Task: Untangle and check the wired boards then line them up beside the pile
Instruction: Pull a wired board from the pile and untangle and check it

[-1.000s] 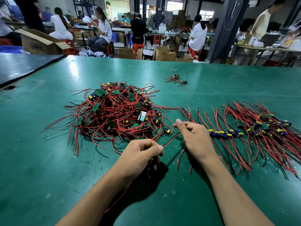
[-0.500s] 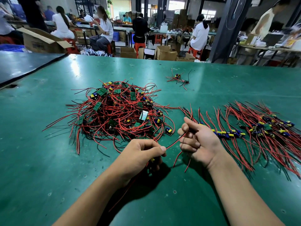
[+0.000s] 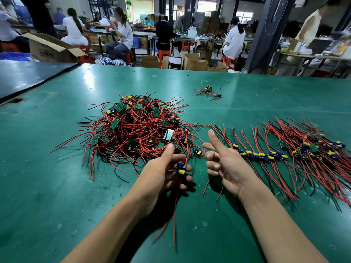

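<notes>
A tangled pile of wired boards, small green boards with red and black wires, lies on the green table. My left hand is just in front of the pile and grips one wired board with blue and yellow parts; its red wires hang down, blurred. My right hand is beside it, index finger straight and the other fingers loosely curled, holding nothing. Right of it is a row of lined-up boards, running into a denser batch.
A few stray wired boards lie farther back, with a rubber band near the pile's far side. A dark table adjoins at the left. Behind are cardboard boxes and several seated people.
My right hand has let go of the red wire that was stretched between both hands and has opened up. My left hand has turned, so the held board now shows.
</notes>
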The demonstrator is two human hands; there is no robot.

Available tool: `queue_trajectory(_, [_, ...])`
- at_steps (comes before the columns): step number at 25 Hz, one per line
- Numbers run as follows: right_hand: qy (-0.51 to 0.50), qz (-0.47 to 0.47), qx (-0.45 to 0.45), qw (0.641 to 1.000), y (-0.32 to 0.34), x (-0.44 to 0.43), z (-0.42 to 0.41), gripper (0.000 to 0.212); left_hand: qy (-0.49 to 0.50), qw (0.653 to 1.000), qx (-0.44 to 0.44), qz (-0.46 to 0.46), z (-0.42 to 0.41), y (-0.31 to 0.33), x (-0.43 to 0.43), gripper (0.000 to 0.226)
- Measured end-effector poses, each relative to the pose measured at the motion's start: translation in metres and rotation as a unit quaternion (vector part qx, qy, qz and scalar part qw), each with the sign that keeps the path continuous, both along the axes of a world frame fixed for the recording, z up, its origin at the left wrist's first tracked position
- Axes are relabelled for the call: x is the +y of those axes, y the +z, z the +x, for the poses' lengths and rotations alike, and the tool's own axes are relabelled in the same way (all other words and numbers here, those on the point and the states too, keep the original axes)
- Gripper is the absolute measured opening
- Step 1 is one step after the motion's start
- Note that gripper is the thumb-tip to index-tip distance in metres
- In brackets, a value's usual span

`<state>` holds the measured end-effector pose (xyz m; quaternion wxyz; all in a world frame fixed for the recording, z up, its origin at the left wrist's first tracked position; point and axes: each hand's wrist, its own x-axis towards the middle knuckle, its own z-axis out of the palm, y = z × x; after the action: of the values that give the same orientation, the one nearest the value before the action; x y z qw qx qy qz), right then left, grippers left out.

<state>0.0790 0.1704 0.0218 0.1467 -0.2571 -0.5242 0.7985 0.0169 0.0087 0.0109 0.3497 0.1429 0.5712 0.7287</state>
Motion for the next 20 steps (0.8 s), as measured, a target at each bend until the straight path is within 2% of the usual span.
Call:
queue_trajectory(3, [0.024, 0.051, 0.01, 0.998, -0.001, -0.003, 0.001, 0.064, -0.018, 1.0, -0.008, 0.002, -0.003, 0.0, -0.001, 0.074])
queue_trajectory(6, [0.036, 0.15, 0.009, 0.988, -0.003, -0.011, 0.0, 0.062, -0.032, 0.999, 0.0, 0.012, -0.005, -0.001, -0.001, 0.074])
queue_trajectory(10, [0.063, 0.355, -0.009, 0.933, -0.009, -0.028, -0.001, 0.046, -0.035, 0.999, 0.003, 0.021, -0.007, -0.004, -0.001, 0.076])
queue_trajectory(12, [0.041, 0.426, -0.003, 0.904, -0.01, -0.033, -0.002, 0.038, -0.042, 0.999, 0.008, 0.023, -0.009, -0.007, 0.0, 0.078])
queue_trajectory(17, [-0.053, 0.466, 0.008, 0.883, -0.009, -0.024, -0.003, 0.022, -0.044, 0.998, -0.002, 0.04, -0.008, -0.006, -0.001, 0.073])
queue_trajectory(20, [-0.17, 0.467, -0.028, 0.867, -0.01, -0.004, -0.001, 0.021, 0.001, 1.0, 0.004, 0.019, -0.005, -0.004, 0.0, 0.057])
